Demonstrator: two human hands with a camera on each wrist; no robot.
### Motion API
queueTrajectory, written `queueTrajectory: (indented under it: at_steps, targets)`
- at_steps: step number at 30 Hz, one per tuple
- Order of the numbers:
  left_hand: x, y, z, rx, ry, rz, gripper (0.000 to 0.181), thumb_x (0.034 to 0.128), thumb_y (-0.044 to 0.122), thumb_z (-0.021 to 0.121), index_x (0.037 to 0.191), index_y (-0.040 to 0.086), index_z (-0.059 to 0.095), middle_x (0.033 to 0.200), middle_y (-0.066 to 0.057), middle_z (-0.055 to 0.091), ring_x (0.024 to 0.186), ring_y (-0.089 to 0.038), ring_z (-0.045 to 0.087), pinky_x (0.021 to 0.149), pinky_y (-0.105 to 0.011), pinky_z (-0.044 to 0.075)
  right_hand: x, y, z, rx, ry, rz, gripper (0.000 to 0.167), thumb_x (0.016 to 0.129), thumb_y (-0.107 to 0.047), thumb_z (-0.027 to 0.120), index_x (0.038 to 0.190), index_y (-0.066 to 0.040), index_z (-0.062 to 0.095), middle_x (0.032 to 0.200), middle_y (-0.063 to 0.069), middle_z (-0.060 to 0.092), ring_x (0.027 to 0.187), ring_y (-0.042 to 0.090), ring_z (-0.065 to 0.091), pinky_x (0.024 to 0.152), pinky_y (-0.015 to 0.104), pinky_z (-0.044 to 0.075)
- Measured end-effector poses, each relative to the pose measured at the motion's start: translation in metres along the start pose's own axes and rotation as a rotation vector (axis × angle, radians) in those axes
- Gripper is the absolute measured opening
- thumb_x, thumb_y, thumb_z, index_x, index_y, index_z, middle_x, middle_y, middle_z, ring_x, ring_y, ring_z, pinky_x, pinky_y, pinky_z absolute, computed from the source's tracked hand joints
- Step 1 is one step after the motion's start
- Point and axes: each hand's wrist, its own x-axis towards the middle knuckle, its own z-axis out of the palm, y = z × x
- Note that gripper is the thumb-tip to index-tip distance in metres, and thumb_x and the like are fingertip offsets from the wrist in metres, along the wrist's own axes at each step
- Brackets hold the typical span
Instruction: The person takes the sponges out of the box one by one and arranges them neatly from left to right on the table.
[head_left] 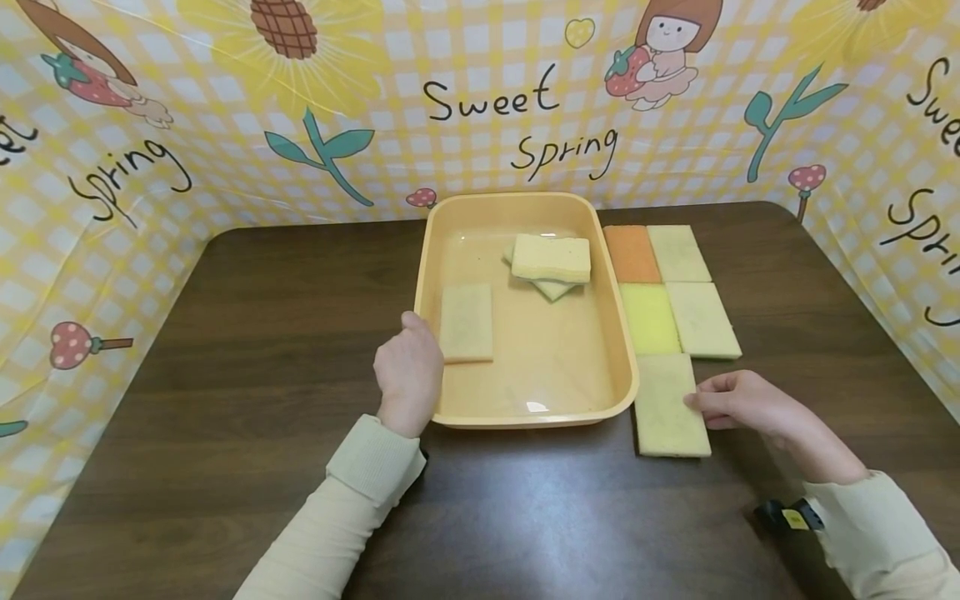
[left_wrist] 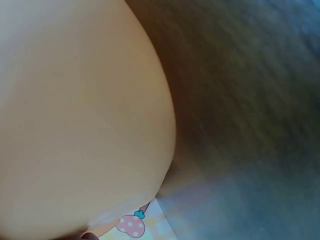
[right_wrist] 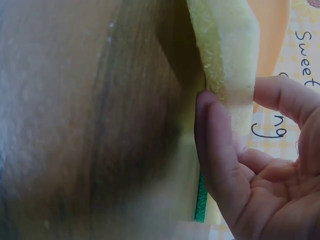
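A yellow plastic tray point(head_left: 525, 400) stands on the table, and my left hand point(head_left: 408, 375) grips its left rim. At the tray's right side, my right hand point(head_left: 742, 404) pinches the right edge of a pale yellow sponge point(head_left: 670, 408) between thumb and fingers. Seen from the right wrist, that sponge point(right_wrist: 235, 55) is a thin slab with a yellow layer and a paler layer, its edge between the fingertips point(right_wrist: 212, 115). Inside the tray lie a single pale sponge point(head_left: 467, 323) at the left and a cream sponge point(head_left: 551, 257) stacked on another. The left wrist view is mostly filled by skin.
Beyond the pinched sponge, more sponges lie in two columns along the tray: orange point(head_left: 632, 254), bright yellow point(head_left: 649, 318) and two pale ones point(head_left: 702, 320). Dark wood table point(head_left: 300, 333) surrounds them. A patterned cloth point(head_left: 480, 100) stands behind and at both sides.
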Motion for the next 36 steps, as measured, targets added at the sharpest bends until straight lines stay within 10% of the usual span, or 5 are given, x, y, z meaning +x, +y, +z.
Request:
queueTrajectory:
  at_steps: [36]
  targets:
    - [-0.001, -0.0006, -0.0003, 0.02, 0.037, 0.027, 0.021, 0.0979, 0.012, 0.044, 0.081, 0.002, 0.05, 0.052, -0.012, 0.061, 0.049, -0.028, 0.063, 0.042, -0.037, 0.048, 0.0044, 0.0051, -0.0011, 0.025, 0.023, 0.016, 0.04, 0.092, -0.02, 0.06, 0.111, 0.015, 0.059, 0.091, -0.004, 0.066, 0.079, -0.003, 0.062, 0.076, 0.023, 0.056]
